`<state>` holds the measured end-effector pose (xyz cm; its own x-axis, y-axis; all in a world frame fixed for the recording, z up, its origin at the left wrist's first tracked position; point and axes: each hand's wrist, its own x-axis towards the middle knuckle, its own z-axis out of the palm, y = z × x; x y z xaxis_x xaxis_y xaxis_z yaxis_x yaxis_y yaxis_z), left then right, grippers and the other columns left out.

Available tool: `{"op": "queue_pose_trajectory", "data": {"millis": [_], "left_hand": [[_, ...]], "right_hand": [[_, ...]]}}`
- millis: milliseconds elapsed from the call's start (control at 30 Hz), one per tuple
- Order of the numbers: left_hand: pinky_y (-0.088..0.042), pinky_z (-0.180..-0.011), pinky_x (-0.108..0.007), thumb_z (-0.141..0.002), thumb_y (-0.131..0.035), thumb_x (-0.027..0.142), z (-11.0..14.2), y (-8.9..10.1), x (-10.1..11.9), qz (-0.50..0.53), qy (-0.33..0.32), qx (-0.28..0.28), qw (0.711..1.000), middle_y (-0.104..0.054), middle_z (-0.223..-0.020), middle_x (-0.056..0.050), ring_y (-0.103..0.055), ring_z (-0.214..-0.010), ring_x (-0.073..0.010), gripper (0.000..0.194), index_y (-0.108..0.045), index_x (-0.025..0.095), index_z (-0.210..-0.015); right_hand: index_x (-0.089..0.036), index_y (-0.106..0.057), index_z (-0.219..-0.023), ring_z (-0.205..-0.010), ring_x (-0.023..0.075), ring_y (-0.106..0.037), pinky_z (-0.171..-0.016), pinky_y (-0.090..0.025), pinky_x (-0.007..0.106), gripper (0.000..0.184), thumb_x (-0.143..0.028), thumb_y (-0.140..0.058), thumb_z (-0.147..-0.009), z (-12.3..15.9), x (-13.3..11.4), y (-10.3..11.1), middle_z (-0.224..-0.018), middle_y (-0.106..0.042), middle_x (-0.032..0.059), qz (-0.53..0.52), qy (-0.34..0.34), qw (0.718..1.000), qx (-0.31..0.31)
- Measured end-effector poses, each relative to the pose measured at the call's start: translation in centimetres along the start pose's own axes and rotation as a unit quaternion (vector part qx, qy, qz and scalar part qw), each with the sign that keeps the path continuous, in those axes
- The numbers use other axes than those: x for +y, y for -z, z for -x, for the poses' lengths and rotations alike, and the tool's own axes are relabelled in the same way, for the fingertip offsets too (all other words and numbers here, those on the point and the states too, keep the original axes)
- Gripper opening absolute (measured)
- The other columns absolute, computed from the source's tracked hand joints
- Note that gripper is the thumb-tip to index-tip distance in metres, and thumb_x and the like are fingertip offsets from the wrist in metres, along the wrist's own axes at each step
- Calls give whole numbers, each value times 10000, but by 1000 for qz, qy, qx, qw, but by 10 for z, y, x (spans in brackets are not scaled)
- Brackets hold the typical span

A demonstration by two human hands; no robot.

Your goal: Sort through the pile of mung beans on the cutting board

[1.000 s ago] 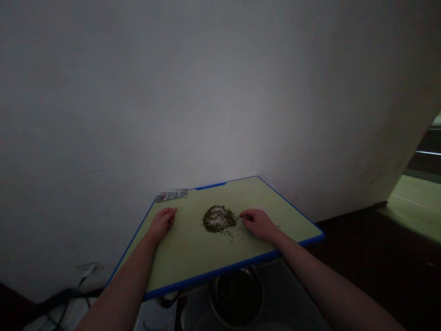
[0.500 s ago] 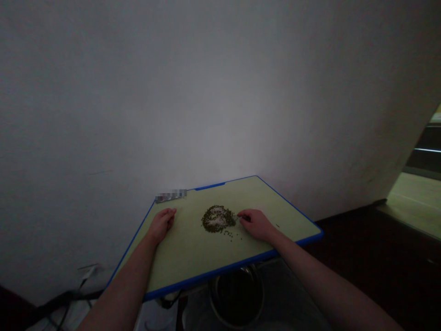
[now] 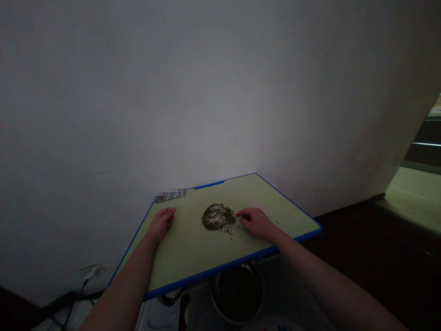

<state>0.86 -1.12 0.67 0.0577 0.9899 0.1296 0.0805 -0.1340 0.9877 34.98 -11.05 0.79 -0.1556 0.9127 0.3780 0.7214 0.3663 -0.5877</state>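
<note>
A low heap of small greenish-brown beans (image 3: 208,222), mixed with white grains (image 3: 217,219), lies on a pale yellow-green board (image 3: 193,262) with a blue rim. Several loose beans are scattered at the heap's near right side. At the heap's right edge is my right hand (image 3: 255,222), its fingers bent and the thumb and fingertips close together. Whatever they pinch, if anything, is too small to make out. My left hand (image 3: 161,225) rests on the board's left part, fingers curled in, apart from the heap; nothing shows in it.
At the board's far left corner lies a flat item (image 3: 169,196), blurred out. Below the front edge stands a round metal pot (image 3: 262,299). A pale wall (image 3: 220,92) rises behind the board. Dark cables (image 3: 65,299) run along the lower left.
The view has shifted very slightly. Both hands keep nearly the same place and shape, and the heap looks almost unchanged.
</note>
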Motion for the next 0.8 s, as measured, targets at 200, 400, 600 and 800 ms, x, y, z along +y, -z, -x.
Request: {"op": "queue_pose_trajectory", "data": {"millis": [200,400,600,800], "left_hand": [[-177,-344,-190,-645,-571,417,1,0,1,-3,-8,-3,1000,-345,-430,79,-282,-338,-36,317,-397,170,-552],[-166,-337,-192,-643,-561,413,0,1,0,-9,-11,-1,1000,-332,-422,79,-266,-333,-37,308,-398,172,-542],[-178,-336,-194,-650,-554,423,0,1,-1,-20,-22,-2,1000,-335,-423,80,-281,-330,-41,317,-382,177,-548],[-175,-336,-191,-631,-566,417,0,1,-1,-11,-16,-3,1000,-330,-418,82,-277,-331,-39,317,-384,176,-536]], "right_hand": [[-181,-641,-949,-720,145,-573,-680,-418,253,289,-235,-449,-739,1,-1,0,-847,-664,46,-8,-6,1000,7],[-180,-644,-936,-649,129,-559,-632,-410,237,287,-238,-451,-731,1,-2,0,-782,-663,36,-7,-11,1000,9],[-176,-654,-907,-644,130,-554,-627,-400,235,283,-202,-463,-699,2,1,-1,-746,-658,33,-1,3,1000,5],[-180,-650,-913,-633,126,-551,-614,-398,229,284,-205,-458,-706,4,-2,1,-727,-650,25,-12,11,1000,-6]]}}
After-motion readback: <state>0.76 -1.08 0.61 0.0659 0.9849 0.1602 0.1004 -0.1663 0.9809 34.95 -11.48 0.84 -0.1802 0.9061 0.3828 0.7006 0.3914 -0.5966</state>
